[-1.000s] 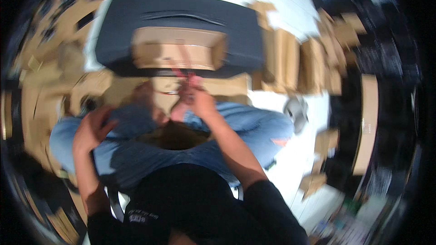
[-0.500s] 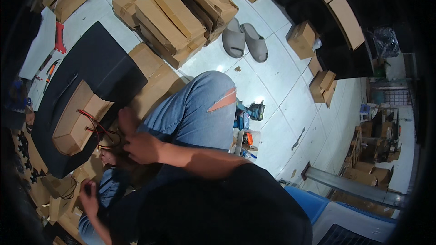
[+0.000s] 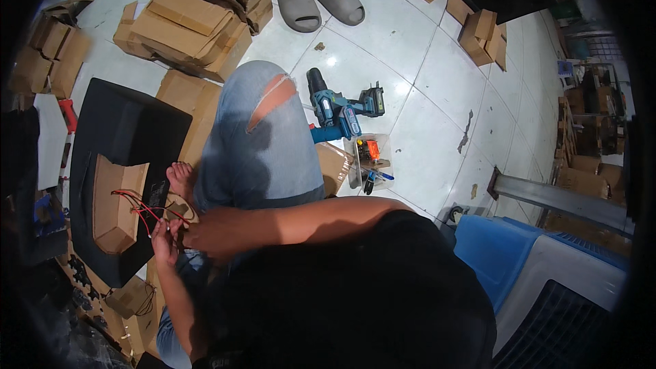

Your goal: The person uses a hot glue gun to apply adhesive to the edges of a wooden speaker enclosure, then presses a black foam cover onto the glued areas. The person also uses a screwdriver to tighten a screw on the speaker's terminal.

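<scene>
A black box (image 3: 130, 119) with a bare-wood recess (image 3: 113, 225) cut into it lies tilted at the left. Thin red and black wires (image 3: 140, 210) come out of that recess. My left hand (image 3: 164, 240) pinches the wires near their ends, beside the box. My right hand (image 3: 213, 234) is curled close against the left fingertips, and one red wire runs up to it. Its fingertips are mostly turned away, so what they hold cannot be made out. My bare foot (image 3: 180, 179) rests between the box and my jeans-covered knee.
Teal cordless power tools (image 3: 335, 113) lie right of my knee, near a clear bin (image 3: 357, 172) of small tools. Grey slippers (image 3: 298, 5) and cardboard boxes (image 3: 181, 24) are farther off. A blue and white plastic unit (image 3: 506, 253) stands at the lower right.
My left hand has come up from low beside my leg to the wires, meeting my right hand. The view has shifted, bringing the power tools out from behind my knee.
</scene>
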`<state>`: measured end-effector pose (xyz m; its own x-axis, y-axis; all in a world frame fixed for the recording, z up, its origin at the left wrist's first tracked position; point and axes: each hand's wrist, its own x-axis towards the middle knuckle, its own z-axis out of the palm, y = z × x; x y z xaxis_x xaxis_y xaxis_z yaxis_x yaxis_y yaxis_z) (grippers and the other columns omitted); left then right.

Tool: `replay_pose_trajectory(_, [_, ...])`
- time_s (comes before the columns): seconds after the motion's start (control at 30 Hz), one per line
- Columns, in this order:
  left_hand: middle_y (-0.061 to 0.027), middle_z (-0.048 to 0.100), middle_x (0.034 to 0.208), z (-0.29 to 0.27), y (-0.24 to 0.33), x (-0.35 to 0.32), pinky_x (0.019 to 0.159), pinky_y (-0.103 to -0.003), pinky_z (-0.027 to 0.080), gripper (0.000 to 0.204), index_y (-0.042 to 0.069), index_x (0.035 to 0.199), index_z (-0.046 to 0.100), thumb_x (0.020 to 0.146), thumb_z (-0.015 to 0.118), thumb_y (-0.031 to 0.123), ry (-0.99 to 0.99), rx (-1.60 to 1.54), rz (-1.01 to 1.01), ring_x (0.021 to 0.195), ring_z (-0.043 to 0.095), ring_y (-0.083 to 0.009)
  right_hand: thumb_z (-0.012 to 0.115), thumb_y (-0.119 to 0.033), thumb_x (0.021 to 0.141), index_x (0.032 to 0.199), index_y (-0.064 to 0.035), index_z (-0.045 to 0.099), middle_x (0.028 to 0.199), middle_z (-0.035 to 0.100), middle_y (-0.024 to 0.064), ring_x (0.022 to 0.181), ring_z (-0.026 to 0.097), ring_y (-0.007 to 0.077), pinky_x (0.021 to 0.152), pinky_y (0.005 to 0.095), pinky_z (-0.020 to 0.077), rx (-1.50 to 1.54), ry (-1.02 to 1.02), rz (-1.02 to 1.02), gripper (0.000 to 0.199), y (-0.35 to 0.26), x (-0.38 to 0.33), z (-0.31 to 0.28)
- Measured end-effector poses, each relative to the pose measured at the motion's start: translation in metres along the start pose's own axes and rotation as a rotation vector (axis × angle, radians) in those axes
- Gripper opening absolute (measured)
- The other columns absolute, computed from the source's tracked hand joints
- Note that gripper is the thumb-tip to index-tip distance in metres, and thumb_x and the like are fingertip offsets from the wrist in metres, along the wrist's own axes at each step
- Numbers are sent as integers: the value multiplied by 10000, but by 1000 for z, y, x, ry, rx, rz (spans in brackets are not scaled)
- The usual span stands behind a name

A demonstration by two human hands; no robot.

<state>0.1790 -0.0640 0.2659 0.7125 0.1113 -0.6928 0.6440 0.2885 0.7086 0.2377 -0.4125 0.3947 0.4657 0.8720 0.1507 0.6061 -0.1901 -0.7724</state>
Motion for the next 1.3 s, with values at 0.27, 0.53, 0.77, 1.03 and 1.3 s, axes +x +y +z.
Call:
replay_pose_trajectory(0.27, [-26,516,1471,45,-36,30,1016,-385,441,593,171,1482,474,951,705,296,174,79,-13,1317,505,-220,639,-218,858,937,-60,691,963,665,128,934,677,324,780,453,526,-168,-61,-63,184,-20,-52,6])
replay_pose_trajectory(0.53, [-17,579,788,77,-14,6,664,-261,483,187,193,979,549,1034,612,360,25,-154,178,687,617,-166,628,-222,917,965,-48,658,931,647,160,813,679,375,736,500,544,-45,94,-55,183,-29,-102,24])
replay_pose_trajectory(0.77, [-208,715,893,14,108,-90,777,-424,516,352,-38,1019,678,956,659,308,454,1312,525,869,698,-339,639,-226,934,1000,-48,644,920,638,142,849,674,362,742,484,542,19,11,-123,190,-40,-104,24])
replay_pose_trajectory(1.03, [-224,742,1019,4,183,-142,891,-467,560,294,106,1139,758,891,733,262,755,1457,395,1007,715,-387,652,-228,941,1101,-47,665,982,676,161,892,680,369,789,474,557,59,-44,-305,242,-69,-93,15])
replay_pose_trajectory(1.3, [-185,746,1043,23,174,-110,872,-473,558,230,141,1103,764,917,672,240,436,1505,354,1009,706,-383,650,-245,956,1140,-48,682,1024,683,166,949,673,378,828,457,553,63,-42,-205,272,-59,-97,10])
